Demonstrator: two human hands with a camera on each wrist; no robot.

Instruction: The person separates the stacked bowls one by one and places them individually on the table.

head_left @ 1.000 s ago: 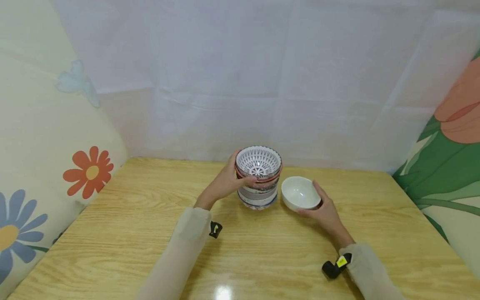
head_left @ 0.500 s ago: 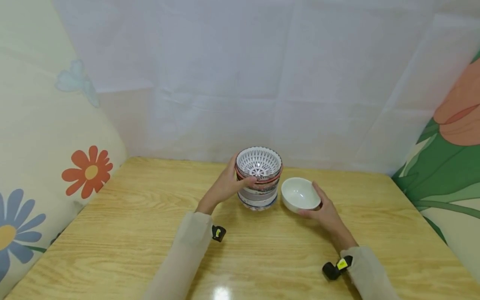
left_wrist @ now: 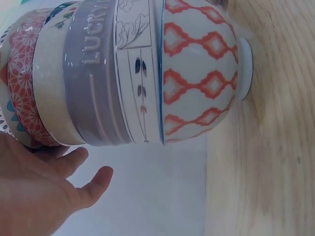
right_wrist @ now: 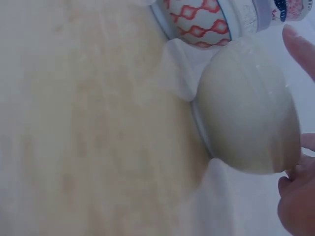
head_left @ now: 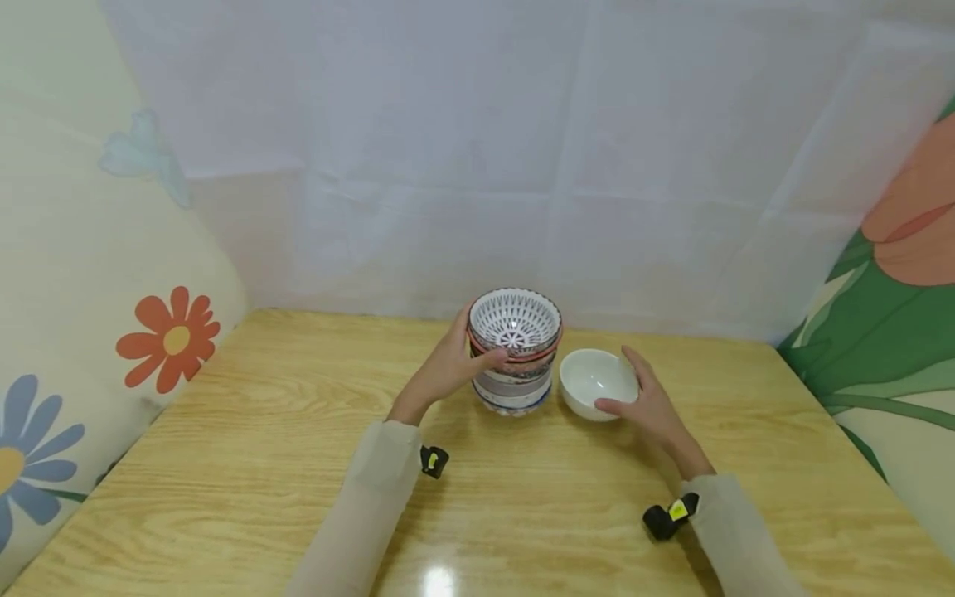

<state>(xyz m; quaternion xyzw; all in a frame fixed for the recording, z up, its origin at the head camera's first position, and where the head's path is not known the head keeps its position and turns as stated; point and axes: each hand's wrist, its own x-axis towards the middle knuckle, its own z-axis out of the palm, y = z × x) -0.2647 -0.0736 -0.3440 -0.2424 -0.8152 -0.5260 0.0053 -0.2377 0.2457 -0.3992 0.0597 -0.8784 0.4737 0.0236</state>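
Note:
A stack of several patterned bowls (head_left: 515, 390) stands upright on the table, the top one black and white inside. My left hand (head_left: 448, 365) holds the upper bowls from the left, thumb across the front. In the left wrist view, two fingers of the left hand (left_wrist: 44, 182) stick out below the rims, off the stack. To the right, a plain white bowl (head_left: 597, 381) stands on the table, close beside the stack. My right hand (head_left: 652, 406) is spread loosely at its right side. In the right wrist view, the thumb stands apart from the white bowl (right_wrist: 246, 108), with other fingers near its rim.
The wood-grain table (head_left: 298, 414) reaches to a white cloth backdrop (head_left: 418, 166). Flower-printed cloth (head_left: 67, 249) hangs on the left, and another printed cloth (head_left: 895, 348) on the right. A small black camera sits on each wrist.
My right hand has loosened its grip on the white bowl, its fingers lifting and spreading away from the rim. The left hand and the stack have stayed in place.

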